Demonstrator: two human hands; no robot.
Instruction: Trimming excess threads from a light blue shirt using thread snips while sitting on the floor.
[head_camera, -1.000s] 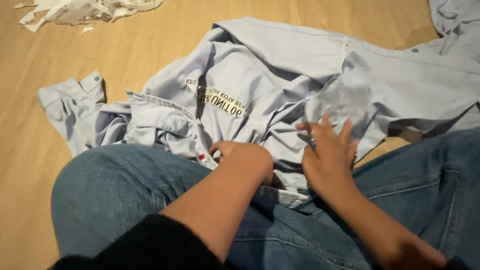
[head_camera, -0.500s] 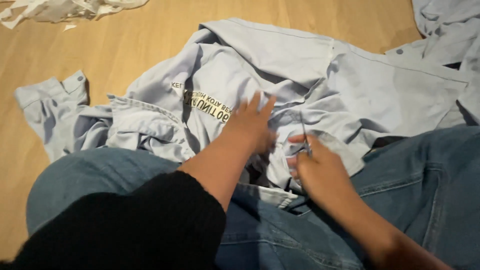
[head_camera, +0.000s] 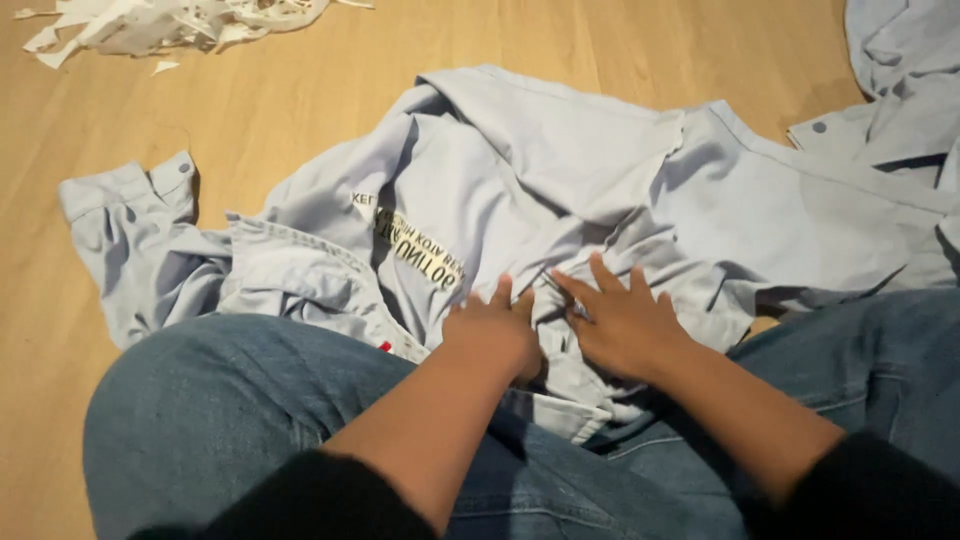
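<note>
A light blue button shirt (head_camera: 560, 190) lies crumpled on the wooden floor in front of my knees, its inner neck label (head_camera: 420, 250) showing. My left hand (head_camera: 492, 332) rests on the shirt's near edge with fingers curled into the fabric. My right hand (head_camera: 622, 322) lies flat beside it, fingers spread over a fold. The two hands almost touch. A cuffed sleeve (head_camera: 130, 215) of the shirt trails out to the left. Whether the left hand grips the cloth or only presses it is unclear.
My legs in blue jeans (head_camera: 230, 420) fill the lower part of the view. A pile of white paper scraps (head_camera: 170, 20) lies at the far left on the wooden floor (head_camera: 300, 90). Another light blue garment (head_camera: 900, 60) sits at the far right.
My left hand drew back from the label area to the shirt's near edge. My right hand opened flat and slid up beside it. The view shifted slightly.
</note>
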